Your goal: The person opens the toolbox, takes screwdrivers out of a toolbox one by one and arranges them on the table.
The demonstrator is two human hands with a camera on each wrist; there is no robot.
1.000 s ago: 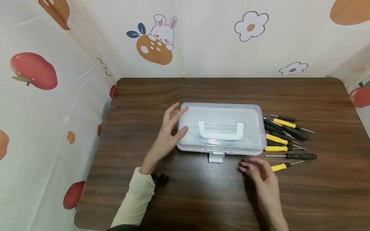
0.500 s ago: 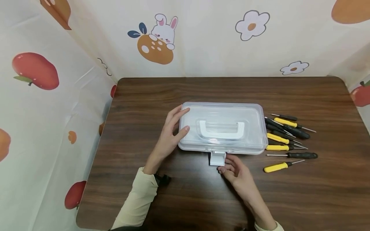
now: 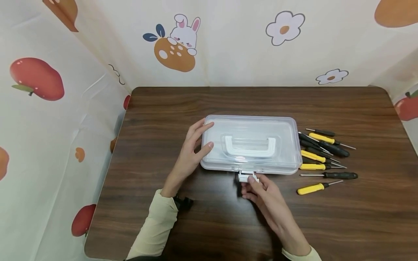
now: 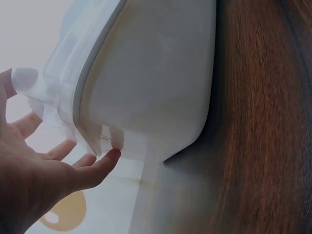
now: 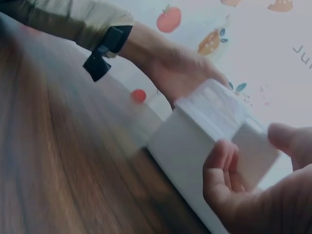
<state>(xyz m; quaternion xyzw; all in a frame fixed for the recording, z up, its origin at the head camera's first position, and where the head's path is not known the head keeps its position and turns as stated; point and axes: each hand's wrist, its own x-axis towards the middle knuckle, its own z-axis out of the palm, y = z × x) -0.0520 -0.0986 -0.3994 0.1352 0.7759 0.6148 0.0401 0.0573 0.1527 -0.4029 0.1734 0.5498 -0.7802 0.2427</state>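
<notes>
Two hands on clear storage box [image 3: 250,144]: left hand [image 3: 188,156] flat, steadying end; right hand [image 3: 261,188] pinching white latch [image 3: 245,176]. Next, likely: snap latch.

We've got open table [image 3: 228,224] in front and behind the clear box [image 3: 251,143]; the screwdrivers [image 3: 323,156] crowd its right end, and curtain walls [image 3: 65,108] hem the left edge.

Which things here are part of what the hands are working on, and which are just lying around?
In hand: clear box, its latch, left hand steadying the box end, right hand pinching the latch.
Lying about: screwdrivers beside the box on the table.
</notes>
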